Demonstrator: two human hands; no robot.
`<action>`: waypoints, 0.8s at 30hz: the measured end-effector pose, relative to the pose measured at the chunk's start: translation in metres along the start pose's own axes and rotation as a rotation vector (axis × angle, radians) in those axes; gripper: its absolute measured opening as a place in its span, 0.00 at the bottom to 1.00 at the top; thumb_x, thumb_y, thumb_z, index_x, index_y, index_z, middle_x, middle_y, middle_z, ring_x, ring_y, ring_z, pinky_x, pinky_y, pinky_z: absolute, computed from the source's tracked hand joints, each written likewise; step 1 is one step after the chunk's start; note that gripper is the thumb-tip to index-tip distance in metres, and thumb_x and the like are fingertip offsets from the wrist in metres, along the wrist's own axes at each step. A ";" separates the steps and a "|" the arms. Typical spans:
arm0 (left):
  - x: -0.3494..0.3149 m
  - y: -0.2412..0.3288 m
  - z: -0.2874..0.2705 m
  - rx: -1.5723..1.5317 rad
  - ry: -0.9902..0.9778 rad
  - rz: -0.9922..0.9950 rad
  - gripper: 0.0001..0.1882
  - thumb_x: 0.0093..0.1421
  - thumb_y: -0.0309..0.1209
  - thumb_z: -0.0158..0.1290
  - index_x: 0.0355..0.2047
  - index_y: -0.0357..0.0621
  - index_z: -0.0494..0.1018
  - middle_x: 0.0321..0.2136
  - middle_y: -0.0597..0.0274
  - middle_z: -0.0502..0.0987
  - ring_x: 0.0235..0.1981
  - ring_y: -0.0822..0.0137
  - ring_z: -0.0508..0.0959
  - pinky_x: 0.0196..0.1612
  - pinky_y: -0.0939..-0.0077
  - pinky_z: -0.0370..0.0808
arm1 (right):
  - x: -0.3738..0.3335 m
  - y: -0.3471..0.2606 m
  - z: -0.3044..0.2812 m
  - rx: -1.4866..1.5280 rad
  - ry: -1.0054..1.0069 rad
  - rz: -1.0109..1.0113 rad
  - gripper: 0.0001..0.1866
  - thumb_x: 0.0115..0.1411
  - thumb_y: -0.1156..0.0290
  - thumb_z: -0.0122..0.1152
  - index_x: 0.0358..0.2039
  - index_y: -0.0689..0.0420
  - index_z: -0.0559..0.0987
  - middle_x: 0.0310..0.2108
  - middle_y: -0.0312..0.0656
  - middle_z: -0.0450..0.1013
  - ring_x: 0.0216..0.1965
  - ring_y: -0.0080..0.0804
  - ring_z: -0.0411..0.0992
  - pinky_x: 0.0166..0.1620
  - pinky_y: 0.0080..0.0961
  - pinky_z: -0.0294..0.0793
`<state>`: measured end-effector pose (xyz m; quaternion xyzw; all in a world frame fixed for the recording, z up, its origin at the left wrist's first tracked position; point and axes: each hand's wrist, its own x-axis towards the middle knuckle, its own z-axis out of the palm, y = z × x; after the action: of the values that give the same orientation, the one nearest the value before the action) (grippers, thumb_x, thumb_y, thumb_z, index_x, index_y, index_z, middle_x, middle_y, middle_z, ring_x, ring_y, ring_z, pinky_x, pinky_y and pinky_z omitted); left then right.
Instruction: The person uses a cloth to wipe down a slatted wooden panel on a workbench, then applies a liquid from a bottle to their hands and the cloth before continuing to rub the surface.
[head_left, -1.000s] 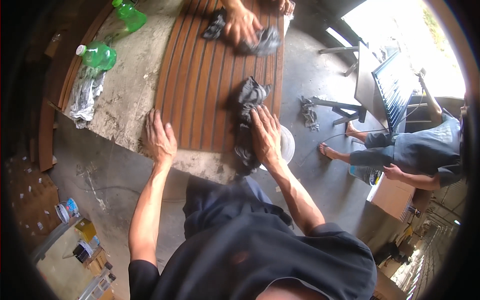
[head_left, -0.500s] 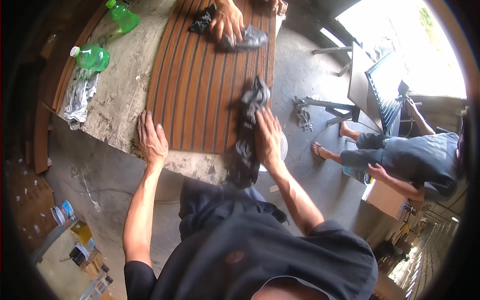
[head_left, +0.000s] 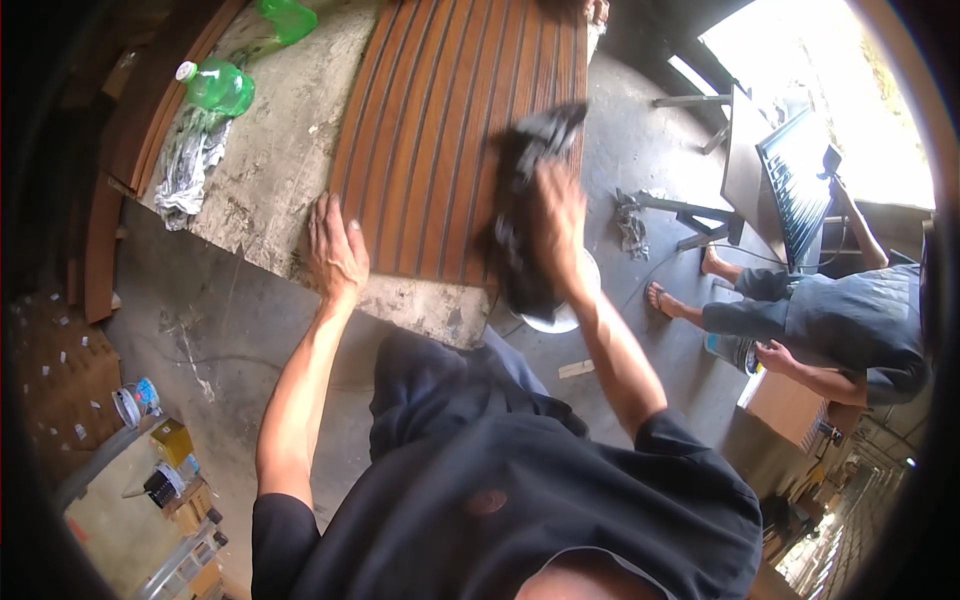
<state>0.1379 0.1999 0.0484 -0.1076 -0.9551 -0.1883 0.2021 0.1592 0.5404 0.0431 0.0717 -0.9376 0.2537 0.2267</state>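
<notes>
Right of the slatted wooden panel [head_left: 425, 170], the opening [head_left: 815, 90] is blown white by daylight; along the panel's right side, right hand [head_left: 560, 205] and dark rag [head_left: 547, 135] are caught blurred.

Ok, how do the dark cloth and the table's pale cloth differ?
The dark cloth is blackish, blurred; the pale cloth whitish, sharper. The dark cloth is at the right hand, over the slatted panel; the pale cloth lies beside a green bottle, untouched. Both look crumpled.

Your head-worn left fisheye looks steeply down, close over your black T-shirt [head_left: 560, 480], facing forward across the near edge of the table [head_left: 275, 145], which its top border crops.
</notes>
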 end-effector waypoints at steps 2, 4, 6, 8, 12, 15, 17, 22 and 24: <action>-0.002 0.003 -0.005 0.003 0.001 -0.014 0.25 0.68 0.36 0.43 0.60 0.33 0.65 0.59 0.37 0.68 0.61 0.39 0.67 0.64 0.48 0.62 | -0.036 -0.046 -0.017 0.105 -0.101 -0.090 0.27 0.59 0.81 0.50 0.61 0.64 0.69 0.63 0.59 0.65 0.67 0.55 0.60 0.66 0.54 0.57; -0.003 0.004 -0.006 -0.010 0.000 -0.022 0.25 0.68 0.35 0.43 0.61 0.33 0.64 0.59 0.37 0.68 0.61 0.38 0.67 0.65 0.48 0.62 | -0.055 -0.082 -0.016 0.066 -0.206 -0.028 0.27 0.57 0.81 0.51 0.60 0.64 0.70 0.61 0.59 0.66 0.66 0.56 0.61 0.66 0.53 0.57; -0.007 0.001 -0.006 0.010 -0.020 0.004 0.26 0.67 0.33 0.45 0.63 0.32 0.61 0.61 0.32 0.65 0.62 0.35 0.65 0.66 0.48 0.61 | -0.032 -0.080 0.002 0.070 -0.192 -0.061 0.27 0.57 0.81 0.51 0.60 0.63 0.70 0.60 0.58 0.67 0.64 0.57 0.63 0.65 0.53 0.58; -0.006 -0.001 -0.008 -0.019 -0.035 -0.025 0.26 0.68 0.33 0.45 0.63 0.32 0.60 0.61 0.32 0.64 0.63 0.35 0.64 0.66 0.48 0.60 | 0.022 -0.064 0.035 0.114 -0.065 -0.167 0.26 0.58 0.80 0.51 0.59 0.63 0.70 0.58 0.58 0.68 0.62 0.57 0.64 0.64 0.53 0.59; 0.006 0.014 0.004 -0.082 0.004 0.014 0.26 0.67 0.32 0.47 0.62 0.32 0.62 0.60 0.32 0.65 0.62 0.34 0.65 0.65 0.46 0.63 | 0.140 -0.017 0.093 0.049 0.018 -0.020 0.23 0.59 0.78 0.51 0.56 0.63 0.72 0.58 0.56 0.69 0.61 0.56 0.66 0.64 0.52 0.60; 0.000 0.003 0.000 -0.204 0.016 -0.042 0.24 0.66 0.33 0.49 0.59 0.31 0.65 0.59 0.39 0.68 0.61 0.40 0.67 0.65 0.50 0.62 | 0.140 -0.044 0.113 -0.094 0.085 0.015 0.23 0.61 0.75 0.47 0.58 0.62 0.70 0.59 0.56 0.68 0.63 0.55 0.64 0.66 0.51 0.57; -0.018 -0.016 -0.014 -0.256 0.000 -0.083 0.26 0.65 0.33 0.49 0.60 0.31 0.64 0.60 0.39 0.67 0.63 0.40 0.64 0.66 0.52 0.61 | 0.092 -0.074 0.096 0.066 -0.085 -0.112 0.24 0.62 0.76 0.48 0.60 0.62 0.69 0.62 0.56 0.65 0.65 0.55 0.61 0.66 0.51 0.56; -0.052 -0.042 -0.043 -0.237 -0.046 0.013 0.27 0.65 0.36 0.49 0.60 0.31 0.65 0.63 0.41 0.66 0.66 0.40 0.62 0.68 0.50 0.58 | -0.026 -0.133 0.029 0.096 -0.330 -0.160 0.26 0.63 0.79 0.46 0.63 0.62 0.68 0.65 0.57 0.62 0.69 0.55 0.57 0.68 0.55 0.53; -0.054 -0.037 -0.039 -0.119 -0.007 0.007 0.28 0.65 0.40 0.45 0.60 0.32 0.66 0.64 0.44 0.65 0.66 0.43 0.62 0.67 0.48 0.56 | -0.017 -0.144 0.032 0.087 -0.355 -0.168 0.25 0.63 0.79 0.46 0.62 0.63 0.68 0.65 0.57 0.62 0.69 0.55 0.57 0.68 0.55 0.53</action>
<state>0.1894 0.1436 0.0462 -0.1235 -0.9425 -0.2436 0.1925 0.1980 0.4002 0.0748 0.2031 -0.9417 0.2575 0.0750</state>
